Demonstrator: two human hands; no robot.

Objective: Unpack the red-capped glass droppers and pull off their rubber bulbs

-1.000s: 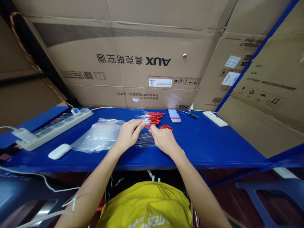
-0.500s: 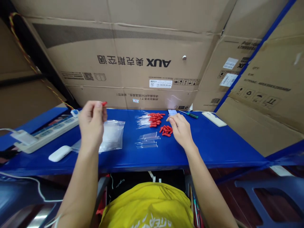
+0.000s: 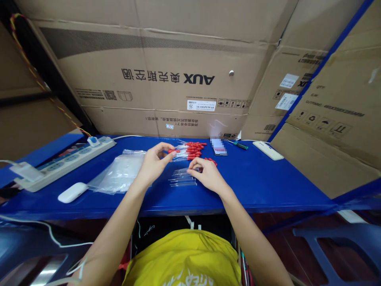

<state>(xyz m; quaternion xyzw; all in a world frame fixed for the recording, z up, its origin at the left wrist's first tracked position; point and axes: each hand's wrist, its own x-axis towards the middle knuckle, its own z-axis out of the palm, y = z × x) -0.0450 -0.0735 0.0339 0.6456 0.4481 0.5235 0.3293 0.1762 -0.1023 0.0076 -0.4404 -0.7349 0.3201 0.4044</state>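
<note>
Over a blue table (image 3: 262, 180), the left hand (image 3: 155, 162) pinches a red bulb (image 3: 172, 151), the right hand (image 3: 210, 174) above tubes (image 3: 183, 184), hold unclear.

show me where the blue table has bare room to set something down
Most room: the blue table right of the right hand, in front of the flat white object. A narrow strip lies between the thin clear tubes and the front edge. Crowded: around the left hand, red-bulbed droppers and clear bags.

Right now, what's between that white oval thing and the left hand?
Clear plastic bags lie between the white oval thing and the left hand, in the head view.
</note>
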